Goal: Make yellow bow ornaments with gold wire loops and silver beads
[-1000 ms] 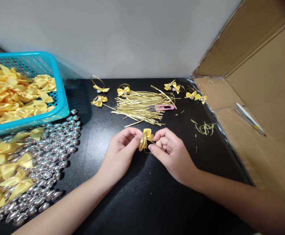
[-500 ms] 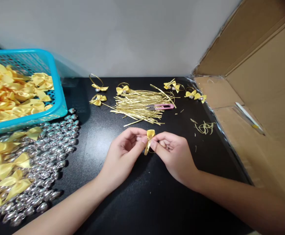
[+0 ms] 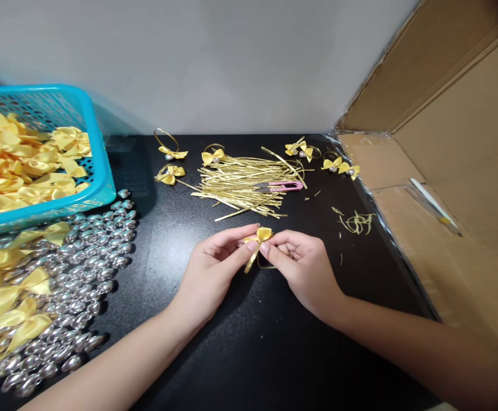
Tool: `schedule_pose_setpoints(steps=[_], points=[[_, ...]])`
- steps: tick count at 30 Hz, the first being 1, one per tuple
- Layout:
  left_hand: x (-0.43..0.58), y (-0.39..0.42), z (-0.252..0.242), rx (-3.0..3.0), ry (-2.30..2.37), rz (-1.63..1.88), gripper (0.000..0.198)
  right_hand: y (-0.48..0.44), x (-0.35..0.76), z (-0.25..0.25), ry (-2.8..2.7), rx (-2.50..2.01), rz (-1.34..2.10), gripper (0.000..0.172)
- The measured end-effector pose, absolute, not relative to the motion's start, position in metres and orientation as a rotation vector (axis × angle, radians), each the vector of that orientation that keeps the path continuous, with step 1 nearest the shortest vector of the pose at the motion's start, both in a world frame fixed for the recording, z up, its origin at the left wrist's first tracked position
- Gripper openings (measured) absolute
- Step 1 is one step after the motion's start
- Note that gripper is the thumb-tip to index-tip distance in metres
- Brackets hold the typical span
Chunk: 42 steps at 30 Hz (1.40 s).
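A yellow ribbon bow [image 3: 265, 233] is pinched between my two hands, low over the dark table [image 3: 215, 354]. My left hand [image 3: 215, 257] grips its left side between thumb and fingers. From the other side, my right hand [image 3: 298, 257] pinches it with thumb and forefinger. A gold twist tie [image 3: 252, 260] hangs down from the bow toward me, and a thin gold loop shows below the right fingertips. Just beyond the hands lies a pile of gold twist ties [image 3: 240, 185] with pink-handled thread snips [image 3: 284, 186] on it.
To the left stands a blue basket [image 3: 103, 171] of yellow bows. Silver beads [image 3: 90, 268] and loose bows [image 3: 21, 319] spread in front of it. Bows with beads [image 3: 172, 153] lie along the back. Gold clippings [image 3: 357, 222] and a white-handled cutter [image 3: 433, 200] on cardboard are at the right.
The bow has turned in my fingers, and the hanging twist tie now slants more to the left. My left forefinger has straightened. Both hands stay in nearly the same place.
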<state>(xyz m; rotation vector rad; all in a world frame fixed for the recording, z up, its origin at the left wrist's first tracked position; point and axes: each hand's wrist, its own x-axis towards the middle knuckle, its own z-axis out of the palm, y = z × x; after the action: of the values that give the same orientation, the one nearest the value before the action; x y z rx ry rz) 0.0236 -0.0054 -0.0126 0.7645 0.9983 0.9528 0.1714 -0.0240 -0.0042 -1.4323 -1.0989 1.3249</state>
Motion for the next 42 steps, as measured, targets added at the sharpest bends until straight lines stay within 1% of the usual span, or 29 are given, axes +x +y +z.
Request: schedule_pose_setpoints(steps=[7, 13, 19, 25, 29, 33, 42], points=[[0.024, -0.0046, -0.0154, 0.665, 0.987, 0.992, 0.01, -0.0264, 0.1717, -0.004, -1.198, -1.463, 1.293, 0.015], [0.0235, -0.005, -0.014, 0.729, 1.021, 0.99, 0.013, -0.0242, 0.1715, -0.0019, -1.178, -1.408, 1.319, 0.015], [0.021, -0.0068, -0.0131, 0.827, 1.091, 1.026, 0.01, -0.0222, 0.1732, -0.003, -1.173, -1.411, 1.376, 0.015], [0.0204, -0.0042, -0.019, 0.691, 0.983, 0.999, 0.017, -0.0229, 0.1723, -0.0057, -1.087, -1.35, 1.432, 0.014], [0.0214, -0.0033, -0.0204, 0.638, 0.978, 0.975, 0.018, -0.0239, 0.1696, -0.0052, -1.003, -1.345, 1.406, 0.015], [0.0224, -0.0042, -0.0192, 0.697, 0.971, 0.964, 0.016, -0.0251, 0.1676, -0.0044, -0.973, -1.329, 1.401, 0.014], [0.0253, -0.0043, -0.0143, 0.761, 1.039, 0.977, 0.009, -0.0282, 0.1679, -0.0067, -1.044, -1.435, 1.368, 0.02]])
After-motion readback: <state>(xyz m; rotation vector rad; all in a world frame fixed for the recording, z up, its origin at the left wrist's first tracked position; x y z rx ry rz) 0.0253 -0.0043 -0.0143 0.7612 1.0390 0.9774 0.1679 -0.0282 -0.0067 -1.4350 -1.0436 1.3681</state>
